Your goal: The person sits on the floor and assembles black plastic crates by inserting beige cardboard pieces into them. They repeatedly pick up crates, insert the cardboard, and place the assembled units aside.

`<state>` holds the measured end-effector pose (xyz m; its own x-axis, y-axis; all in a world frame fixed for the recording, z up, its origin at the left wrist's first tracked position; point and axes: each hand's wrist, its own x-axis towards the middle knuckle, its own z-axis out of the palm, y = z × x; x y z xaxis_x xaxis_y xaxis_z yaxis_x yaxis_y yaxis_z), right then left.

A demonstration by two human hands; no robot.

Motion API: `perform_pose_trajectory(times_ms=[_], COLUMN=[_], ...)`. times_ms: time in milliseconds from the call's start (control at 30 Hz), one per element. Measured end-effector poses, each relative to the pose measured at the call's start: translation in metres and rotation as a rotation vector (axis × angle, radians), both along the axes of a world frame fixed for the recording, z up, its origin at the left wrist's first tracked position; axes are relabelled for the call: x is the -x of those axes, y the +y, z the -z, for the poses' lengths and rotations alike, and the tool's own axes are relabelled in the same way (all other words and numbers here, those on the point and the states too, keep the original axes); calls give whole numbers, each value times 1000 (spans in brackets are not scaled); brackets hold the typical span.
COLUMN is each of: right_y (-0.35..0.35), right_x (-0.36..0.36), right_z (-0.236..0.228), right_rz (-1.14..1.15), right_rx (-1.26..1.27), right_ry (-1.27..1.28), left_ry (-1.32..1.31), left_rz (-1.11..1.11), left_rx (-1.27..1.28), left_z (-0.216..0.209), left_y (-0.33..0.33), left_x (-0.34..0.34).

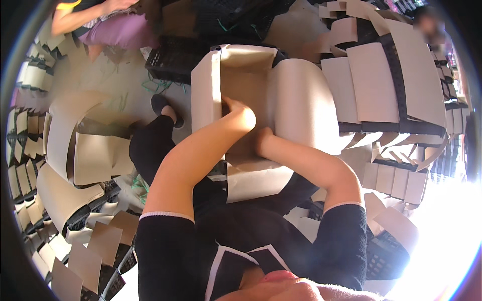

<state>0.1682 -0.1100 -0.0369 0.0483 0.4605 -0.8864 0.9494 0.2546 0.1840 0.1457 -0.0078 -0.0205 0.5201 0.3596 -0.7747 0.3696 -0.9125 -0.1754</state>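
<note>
An open crate lined with tan cardboard (pixel 246 83) stands in front of me, its flaps folded out over the sides. My left hand (pixel 237 107) reaches inside, bent at the wrist toward the left inner wall; its fingers are mostly hidden there. Lower in the same crate is my right hand (pixel 263 140), close to the near right inner side, with its fingers out of sight. Whether either hand holds anything does not show. A wide cardboard flap (pixel 306 105) curves over the crate's right side, and a shorter near flap (pixel 258 180) hangs toward my lap.
Stacked black crates with cardboard flaps (pixel 374 80) rise at the right. More cardboard-lined crates (pixel 95 158) crowd the left. Behind my crate stands a black crate (pixel 173 60), with green strips on the floor nearby. Another person (pixel 113 25) sits at the far left.
</note>
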Motion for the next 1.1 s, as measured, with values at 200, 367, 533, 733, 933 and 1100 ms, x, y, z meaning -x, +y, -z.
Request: perform_pose_trajectory(times_ms=[200,367,533,733,933,1100], right_y=[-9,-42,3,71,-8,-111], right_x=[-26,-77,-86,-144,-106,-49], right_z=[-92,-85,-75,-56,-50,-67], right_rz=[-53,414,1181,1038,1098,1174], right_rx=[-146,-1154,-1208,-1431,-1298,-1196], right_ry=[47,441,714,542,477,639], left_ry=[-546,-510,-472,-480,-511,-540], left_rz=[-175,-153,-170,-142,-136,-171], left_rx=[440,347,352,361,320,321], left_z=[9,18,22,22,24,27], left_y=[-15,-30,-27,-24,-28,-30], left_x=[-27,-24,-21,-25,-24,-21])
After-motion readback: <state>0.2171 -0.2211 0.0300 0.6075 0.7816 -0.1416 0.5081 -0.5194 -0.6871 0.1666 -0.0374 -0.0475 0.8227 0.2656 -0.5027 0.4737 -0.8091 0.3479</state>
